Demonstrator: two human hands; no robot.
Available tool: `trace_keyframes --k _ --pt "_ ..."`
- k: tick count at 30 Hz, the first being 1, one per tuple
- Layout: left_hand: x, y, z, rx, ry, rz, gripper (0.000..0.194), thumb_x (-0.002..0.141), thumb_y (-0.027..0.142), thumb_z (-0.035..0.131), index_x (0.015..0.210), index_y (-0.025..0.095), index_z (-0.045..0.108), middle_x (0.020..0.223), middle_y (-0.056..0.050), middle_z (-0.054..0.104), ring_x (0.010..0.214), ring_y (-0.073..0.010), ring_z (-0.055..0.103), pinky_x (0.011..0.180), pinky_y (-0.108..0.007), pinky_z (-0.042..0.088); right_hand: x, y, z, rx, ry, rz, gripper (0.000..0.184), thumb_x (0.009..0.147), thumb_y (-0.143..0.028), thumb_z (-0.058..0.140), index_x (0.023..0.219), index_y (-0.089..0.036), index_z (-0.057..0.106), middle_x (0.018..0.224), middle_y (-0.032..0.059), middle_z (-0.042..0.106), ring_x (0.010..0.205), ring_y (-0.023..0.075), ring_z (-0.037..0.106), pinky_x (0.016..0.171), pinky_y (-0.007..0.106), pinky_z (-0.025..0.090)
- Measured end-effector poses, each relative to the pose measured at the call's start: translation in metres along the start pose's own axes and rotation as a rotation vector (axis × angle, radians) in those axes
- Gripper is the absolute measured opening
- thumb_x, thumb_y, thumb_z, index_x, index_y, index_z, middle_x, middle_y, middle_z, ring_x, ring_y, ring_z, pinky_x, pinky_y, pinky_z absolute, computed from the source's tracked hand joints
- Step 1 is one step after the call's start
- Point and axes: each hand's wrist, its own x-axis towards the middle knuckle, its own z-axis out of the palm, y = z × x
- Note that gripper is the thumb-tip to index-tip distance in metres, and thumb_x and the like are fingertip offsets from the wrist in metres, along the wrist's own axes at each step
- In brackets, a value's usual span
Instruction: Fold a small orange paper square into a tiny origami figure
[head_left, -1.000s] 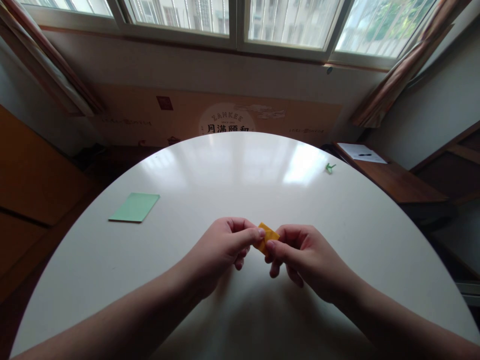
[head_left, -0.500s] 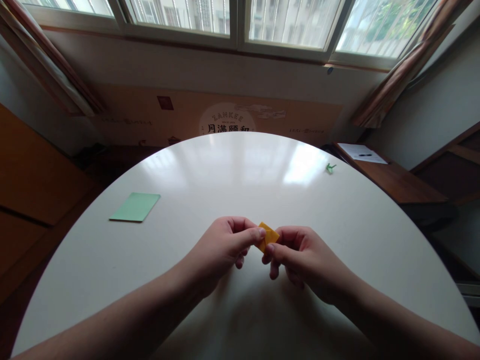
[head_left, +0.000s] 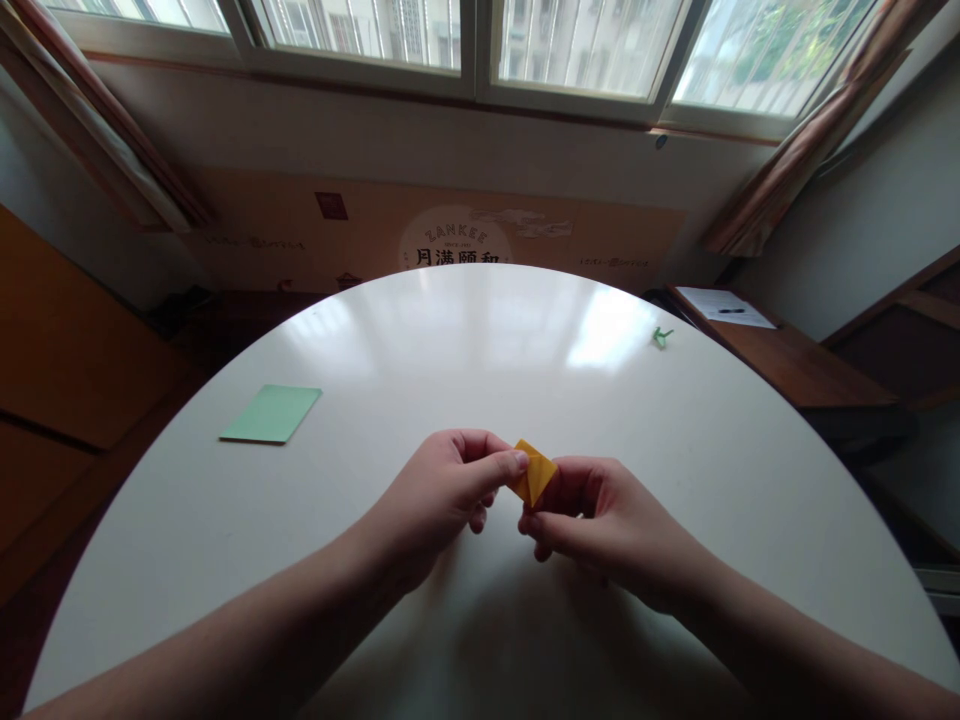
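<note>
Over the near middle of the white table (head_left: 420, 390): two hands on a small yellow folded paper (head_left: 537, 476).
Round table fills most of the view; brown desk (head_left: 817, 362) beyond its far right edge, white sheet (head_left: 697, 302) on it, dark pen-like item (head_left: 731, 311) on the sheet. Left hand (head_left: 456, 482) pinches the yellow paper's left side, thumb on top. Right hand (head_left: 615, 515) at its lower right edge, fingers curled, thumb near index tip just by the bottom corner; can't tell if it's gripping. Green paper square (head_left: 271, 414) lies flat at left, well apart from hands. Yellow paper sits between both hands, tilted, crease lines showing. Smallest: green scrap (head_left: 661, 338), far right near the rim.
</note>
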Motion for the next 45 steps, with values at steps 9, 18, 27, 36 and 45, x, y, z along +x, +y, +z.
trace_keyframes --k 9,18,27,36,45 --pt "-0.0002 0.0022 -0.0006 0.009 0.019 0.016 0.028 0.067 0.039 0.081 0.065 0.015 0.068 0.053 0.004 0.052 0.047 -0.0074 0.041 0.045 -0.02 0.033 0.0027 0.001 -0.003 0.039 -0.011 0.021 0.014 0.078 -0.013 0.06 0.09 -0.016 0.067 0.088 0.0035 0.068 0.068 0.014 0.068 0.038 0.013 0.042" --pt "-0.0016 0.0019 0.0002 0.079 -0.028 0.077 0.025 0.077 0.038 0.077 0.074 0.014 0.071 0.07 -0.004 0.069 0.057 -0.0104 0.048 0.048 -0.02 0.036 0.0009 0.0045 -0.0022 0.036 -0.007 -0.113 0.021 0.091 -0.037 0.067 0.1 -0.017 0.067 0.093 0.0046 0.065 0.073 0.0136 0.066 0.04 0.013 0.043" --pt "-0.0028 0.0029 -0.0006 0.212 -0.048 0.134 0.023 0.083 0.038 0.071 0.079 0.015 0.071 0.077 -0.004 0.071 0.063 -0.0127 0.053 0.05 -0.021 0.041 -0.0003 0.0019 -0.0047 -0.028 0.122 -0.151 0.016 0.09 -0.031 0.064 0.082 -0.017 0.059 0.067 -0.002 0.062 0.04 0.0034 0.041 0.035 0.017 0.029" --pt "-0.0028 0.0007 -0.0017 0.386 -0.039 0.203 0.022 0.084 0.039 0.071 0.08 0.017 0.074 0.075 -0.003 0.07 0.066 -0.0152 0.056 0.053 -0.023 0.042 0.0014 0.0004 -0.0025 -0.001 0.156 -0.173 0.012 0.086 -0.025 0.063 0.078 -0.017 0.059 0.069 -0.0008 0.066 0.041 0.0037 0.041 0.037 0.018 0.029" --pt "-0.005 0.0036 0.0005 0.404 -0.065 0.22 0.018 0.084 0.032 0.068 0.074 0.018 0.074 0.071 -0.002 0.072 0.061 -0.0136 0.056 0.052 -0.022 0.04 0.0017 0.002 -0.0024 -0.001 0.149 -0.185 0.011 0.084 -0.023 0.063 0.078 -0.018 0.057 0.071 0.0015 0.067 0.059 0.0106 0.057 0.042 0.017 0.036"
